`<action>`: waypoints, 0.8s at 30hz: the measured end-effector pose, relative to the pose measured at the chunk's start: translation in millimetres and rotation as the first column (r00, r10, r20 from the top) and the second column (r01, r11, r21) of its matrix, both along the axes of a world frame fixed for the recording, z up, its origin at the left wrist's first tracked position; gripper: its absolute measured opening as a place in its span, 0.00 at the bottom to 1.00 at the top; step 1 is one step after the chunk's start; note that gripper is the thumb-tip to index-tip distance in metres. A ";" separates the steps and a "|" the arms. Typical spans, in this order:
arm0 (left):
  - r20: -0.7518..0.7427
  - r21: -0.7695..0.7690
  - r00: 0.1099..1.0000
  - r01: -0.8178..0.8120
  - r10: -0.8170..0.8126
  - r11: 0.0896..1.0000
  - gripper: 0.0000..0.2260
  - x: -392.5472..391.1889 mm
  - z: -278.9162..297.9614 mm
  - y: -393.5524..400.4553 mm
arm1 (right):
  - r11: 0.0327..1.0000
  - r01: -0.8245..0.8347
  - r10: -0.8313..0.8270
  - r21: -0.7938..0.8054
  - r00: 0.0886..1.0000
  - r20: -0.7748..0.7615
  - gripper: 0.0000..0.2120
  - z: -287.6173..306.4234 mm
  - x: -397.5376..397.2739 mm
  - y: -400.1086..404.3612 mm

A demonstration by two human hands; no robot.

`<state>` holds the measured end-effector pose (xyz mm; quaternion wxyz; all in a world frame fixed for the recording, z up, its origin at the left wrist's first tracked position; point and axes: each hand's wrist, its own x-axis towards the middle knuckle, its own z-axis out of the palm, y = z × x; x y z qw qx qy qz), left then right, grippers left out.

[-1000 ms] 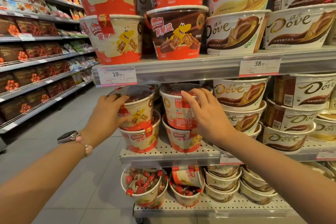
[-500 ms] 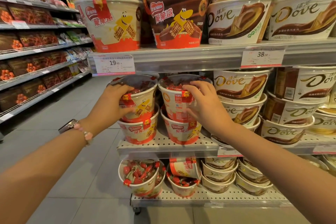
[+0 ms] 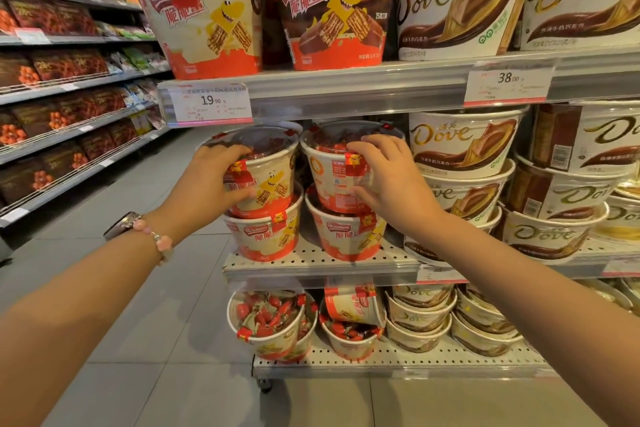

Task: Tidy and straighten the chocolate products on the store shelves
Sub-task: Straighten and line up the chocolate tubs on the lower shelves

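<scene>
On middle shelf (image 3: 318, 267): two upper wafer tubs stacked on lower tubs, upright, lids up. Left hand (image 3: 207, 180) grips left tub (image 3: 266, 180); right hand (image 3: 388, 180) grips right tub (image 3: 332, 184), label side turned outward. Both arms reach forward.

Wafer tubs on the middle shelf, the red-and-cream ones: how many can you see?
4, in two stacks of two. Left stack: upper tub held by the left hand, on the lower tub. Right stack: upper tub held by the right hand, on the lower tub. More may sit behind.
</scene>
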<state>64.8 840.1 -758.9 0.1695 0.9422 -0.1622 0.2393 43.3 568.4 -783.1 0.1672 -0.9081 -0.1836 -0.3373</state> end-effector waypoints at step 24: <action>-0.609 -0.608 0.763 -0.623 0.214 0.492 0.16 -53.2 -241.6 30.8 | 0.897 0.251 -0.067 0.365 0.892 -0.448 0.15 -212.0 -61.6 2.7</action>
